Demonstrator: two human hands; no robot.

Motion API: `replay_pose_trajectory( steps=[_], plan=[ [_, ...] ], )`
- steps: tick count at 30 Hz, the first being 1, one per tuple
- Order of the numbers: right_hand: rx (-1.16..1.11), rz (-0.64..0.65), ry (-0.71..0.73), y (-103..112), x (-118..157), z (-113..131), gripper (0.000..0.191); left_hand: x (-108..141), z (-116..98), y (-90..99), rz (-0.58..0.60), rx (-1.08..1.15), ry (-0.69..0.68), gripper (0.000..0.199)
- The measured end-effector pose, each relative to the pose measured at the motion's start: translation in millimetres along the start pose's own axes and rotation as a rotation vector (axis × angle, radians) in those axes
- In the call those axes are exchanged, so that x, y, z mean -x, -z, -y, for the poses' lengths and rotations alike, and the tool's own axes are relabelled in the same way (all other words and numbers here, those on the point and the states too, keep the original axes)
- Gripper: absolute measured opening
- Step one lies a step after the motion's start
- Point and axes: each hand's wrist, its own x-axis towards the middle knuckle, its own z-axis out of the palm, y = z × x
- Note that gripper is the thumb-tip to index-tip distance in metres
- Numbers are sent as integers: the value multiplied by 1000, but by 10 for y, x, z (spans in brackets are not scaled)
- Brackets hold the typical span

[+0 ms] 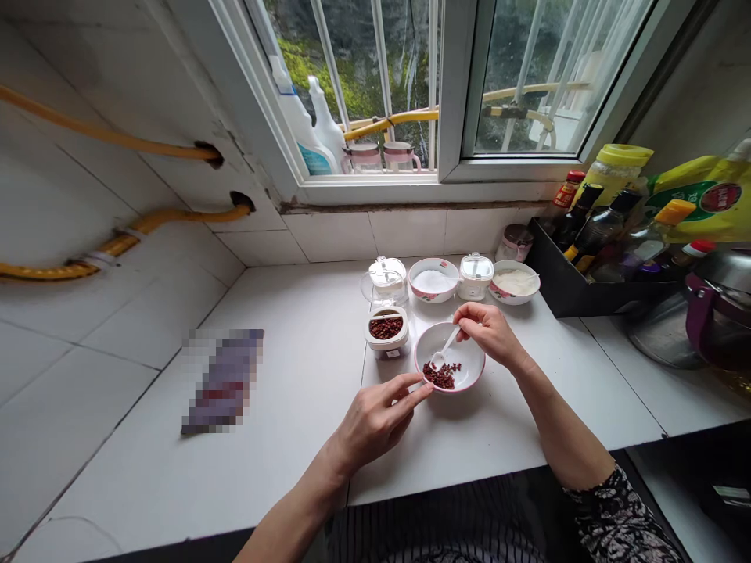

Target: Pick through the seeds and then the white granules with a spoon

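A white bowl [469, 361] with a pink rim stands on the counter, holding a small heap of dark red Sichuan peppercorns [441, 377]. My right hand [484, 328] is closed on the handle of a small white spoon [449, 342], whose head rests among the peppercorns. At the bowl's near left rim, the fingertips of my left hand [381, 414] hold the edge; its thumb is mostly hidden. Just left of the bowl, a seasoning jar [388, 352] with its lid raised is filled with more peppercorns.
Behind are a flowered bowl of white grains [432, 295], a lidded jar [475, 277], another lidded jar [387, 274] and a bowl of pale flakes [515, 299]. A black box [569, 297] of bottles and a steel pot [669, 328] stand right. A blurred purple packet [223, 383] lies left.
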Motion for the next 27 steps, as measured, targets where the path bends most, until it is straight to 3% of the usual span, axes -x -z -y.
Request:
replay_pose_trajectory(
  steps=[13,18,22,25,27],
  plan=[
    [-222,-122,-48,-54,-106,-21,14,-30,-13,7,7,-15,-1,31],
    [-139,-228,199,-269,-85,75,17,-29,-14,0,-1,-21,1,29],
    [190,-262,555,-439,-32,140,12,-15,-4,-20,-4,-25,-4,31],
    [416,-241,794,-461,-5,170,18,-11,-2,-26,-9,-22,-2,33],
    [472,-277,851,-403,9,190,19,-15,-5,-22,-9,-20,3,33]
  ],
)
